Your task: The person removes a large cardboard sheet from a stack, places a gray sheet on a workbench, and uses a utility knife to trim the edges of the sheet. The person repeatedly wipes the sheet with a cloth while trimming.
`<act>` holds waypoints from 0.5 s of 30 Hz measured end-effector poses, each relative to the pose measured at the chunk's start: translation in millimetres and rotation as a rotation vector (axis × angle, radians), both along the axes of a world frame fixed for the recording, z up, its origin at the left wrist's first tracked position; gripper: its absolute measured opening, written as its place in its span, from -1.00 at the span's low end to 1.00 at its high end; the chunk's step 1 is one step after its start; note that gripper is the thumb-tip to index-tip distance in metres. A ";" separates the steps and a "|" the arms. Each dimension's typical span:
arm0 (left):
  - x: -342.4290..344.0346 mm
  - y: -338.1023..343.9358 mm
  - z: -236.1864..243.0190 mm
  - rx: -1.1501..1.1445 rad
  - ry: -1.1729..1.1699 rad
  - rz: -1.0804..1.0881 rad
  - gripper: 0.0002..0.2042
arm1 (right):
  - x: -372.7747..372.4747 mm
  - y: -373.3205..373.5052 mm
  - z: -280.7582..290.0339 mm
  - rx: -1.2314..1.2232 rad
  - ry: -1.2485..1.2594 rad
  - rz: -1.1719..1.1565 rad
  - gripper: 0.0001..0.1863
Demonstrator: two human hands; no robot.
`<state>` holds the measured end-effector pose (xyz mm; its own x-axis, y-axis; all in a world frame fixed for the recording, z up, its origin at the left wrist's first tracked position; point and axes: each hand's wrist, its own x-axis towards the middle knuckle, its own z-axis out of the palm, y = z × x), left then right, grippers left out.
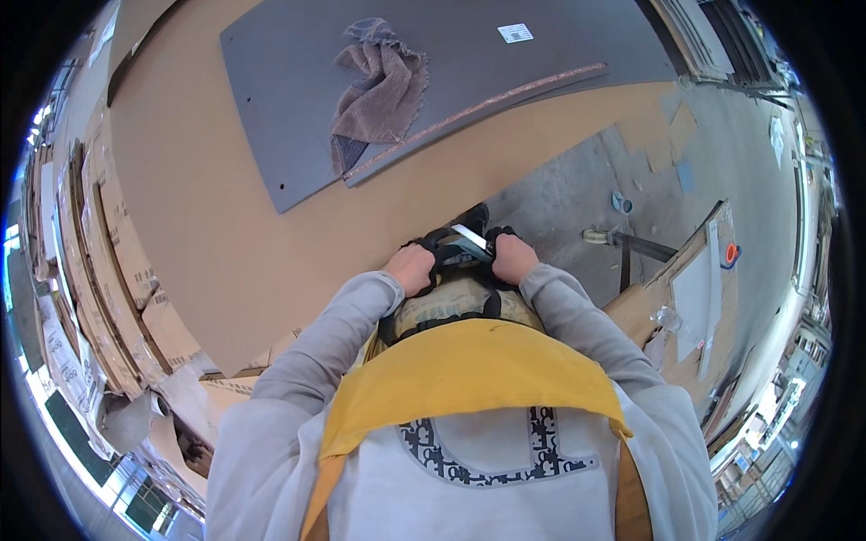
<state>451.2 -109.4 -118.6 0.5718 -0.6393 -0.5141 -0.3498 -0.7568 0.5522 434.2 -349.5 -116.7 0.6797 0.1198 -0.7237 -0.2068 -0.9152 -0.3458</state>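
**Both hands closed on a black-strapped device at the waist**

We find the left hand (411,268) and the right hand (514,258) held close together in front of the body, each curled shut around one side of a small device (465,245) with black straps and a pale, shiny face. The device sits between the two hands, touching both, its face tilted. The straps run from under the hands down toward the body, over the front of a yellow apron (469,374) worn on a grey sweatshirt.

Ahead of the hands lies a wide brown surface (207,207). Further ahead on it rests a large grey board (469,63), well apart from the hands. A crumpled grey-brown cloth (379,90) lies on the board, and a thin strip (478,117) runs slantwise along the board's near edge. A small white label (515,33) is stuck near the board's far end.

To the right of the right hand we see a bare concrete floor (577,198) with a metal rod (631,242) lying on it. To the left of the left hand, well apart, stand stacked cardboard boxes (108,270).
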 end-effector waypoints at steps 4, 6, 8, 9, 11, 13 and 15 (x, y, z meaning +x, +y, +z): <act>-9.0 -7.0 1.9 -0.012 -0.052 -0.078 -0.86 | -6.3 -14.7 -31.9 0.137 0.177 -0.155 -0.65; -8.3 -12.1 5.4 -0.015 -0.020 -0.077 -0.87 | -21.0 -36.6 -72.5 0.506 0.193 -0.283 -0.64; -13.1 0.0 1.4 0.020 0.029 -0.027 -0.84 | -4.4 -15.4 -27.5 0.779 0.378 -0.472 -0.67; -10.9 0.9 0.1 0.018 0.045 -0.003 -0.79 | 0.7 -14.1 -15.6 0.895 0.430 -0.551 -0.68; -12.1 6.6 1.5 -0.085 0.029 0.062 -0.68 | 0.6 -12.2 -11.2 1.106 0.525 -0.709 -0.71; -14.9 7.0 5.4 -0.307 -0.028 0.140 -0.56 | 1.4 -8.7 4.2 1.112 0.510 -0.651 -0.70; -18.1 6.9 10.1 -0.531 -0.084 0.215 -0.43 | -1.6 -7.7 9.1 1.161 0.454 -0.592 -0.69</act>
<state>433.1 -102.5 -108.5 0.7424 -0.6622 -0.1017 -0.2775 -0.4421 0.8529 432.6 -357.2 -107.6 0.5741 0.5798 -0.5780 -0.7591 0.1123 -0.6413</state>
